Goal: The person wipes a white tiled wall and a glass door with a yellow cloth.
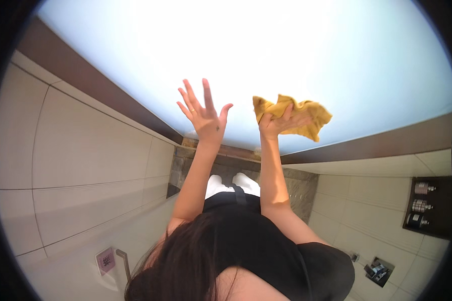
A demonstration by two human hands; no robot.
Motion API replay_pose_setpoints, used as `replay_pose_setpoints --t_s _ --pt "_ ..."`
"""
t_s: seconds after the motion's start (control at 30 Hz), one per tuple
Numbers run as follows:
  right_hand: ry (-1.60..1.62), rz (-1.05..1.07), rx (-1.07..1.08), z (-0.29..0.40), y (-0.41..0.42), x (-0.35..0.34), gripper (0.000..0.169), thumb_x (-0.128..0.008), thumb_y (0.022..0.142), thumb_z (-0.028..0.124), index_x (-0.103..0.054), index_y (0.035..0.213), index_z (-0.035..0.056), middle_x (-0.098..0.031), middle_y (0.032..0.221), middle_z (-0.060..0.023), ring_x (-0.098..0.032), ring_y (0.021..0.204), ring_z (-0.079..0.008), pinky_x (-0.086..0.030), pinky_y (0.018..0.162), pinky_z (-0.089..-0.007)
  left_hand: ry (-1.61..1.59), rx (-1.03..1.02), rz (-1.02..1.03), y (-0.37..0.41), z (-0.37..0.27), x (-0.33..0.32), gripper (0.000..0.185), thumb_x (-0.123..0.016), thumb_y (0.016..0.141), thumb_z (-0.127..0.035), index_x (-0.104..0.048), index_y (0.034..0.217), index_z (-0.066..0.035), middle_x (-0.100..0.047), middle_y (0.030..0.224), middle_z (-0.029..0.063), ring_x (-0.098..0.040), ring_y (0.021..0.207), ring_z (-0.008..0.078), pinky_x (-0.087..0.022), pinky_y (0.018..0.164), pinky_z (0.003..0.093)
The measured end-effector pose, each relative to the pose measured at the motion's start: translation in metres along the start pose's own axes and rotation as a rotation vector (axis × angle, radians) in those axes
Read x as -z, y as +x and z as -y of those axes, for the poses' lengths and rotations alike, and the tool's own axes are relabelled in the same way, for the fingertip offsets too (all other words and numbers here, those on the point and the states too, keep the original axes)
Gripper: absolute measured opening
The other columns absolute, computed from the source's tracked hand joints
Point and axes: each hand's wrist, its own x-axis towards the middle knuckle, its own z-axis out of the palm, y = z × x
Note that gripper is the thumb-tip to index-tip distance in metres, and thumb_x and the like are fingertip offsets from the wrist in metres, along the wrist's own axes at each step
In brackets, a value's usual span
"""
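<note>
A bright frosted glass panel [361, 75] fills the upper part of the view. In front of it my right hand [277, 119] grips a crumpled yellow cloth [316, 116], its loose corners spreading to either side of the fingers. Whether the cloth touches the glass I cannot tell. To the left, my left hand [207, 116] is raised with fingers spread and nothing in it; a thin ring sits on one finger. Contact between that palm and the panel is also unclear.
Dark frame strips [109, 82] border the glass. Beige tiled walls [86, 146] rise on both sides. At right, a wall niche [440, 210] holds three pump bottles [420, 206]; below is a small shelf [379, 271] with items. A metal bar [123, 259] stands near a pink sign [105, 261].
</note>
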Motion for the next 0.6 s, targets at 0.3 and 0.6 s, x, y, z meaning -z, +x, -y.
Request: replay_pose_setpoints --t_s 0.3,0.6 --pt "0.109 0.540 0.236 0.005 -0.131 0.004 0.052 -0.067 0.078 0.031 -0.052 0.127 0.0297 -0.037 0.141 -0.0085 -0.042 0.117 -0.0390 -0.033 0.090 -0.0597 -0.001 0.131 0.035 0.016 0.052 0.005 0.136 -0.076 0.054 -0.064 0.006 0.151 -0.016 0.006 0.150 0.0347 -0.011 0.138 0.0526 -0.019 0.103 0.0686" --pt "0.573 0.962 0.379 0.041 -0.026 0.012 0.038 -0.066 0.076 0.003 -0.067 0.111 0.0168 -0.066 0.105 -0.0030 -0.062 0.094 -0.0244 -0.050 0.078 -0.0379 0.047 0.097 0.015 0.012 0.061 -0.005 0.134 -0.071 0.053 -0.069 0.006 0.151 -0.020 0.010 0.152 0.0285 -0.009 0.137 0.0555 -0.020 0.102 0.0690"
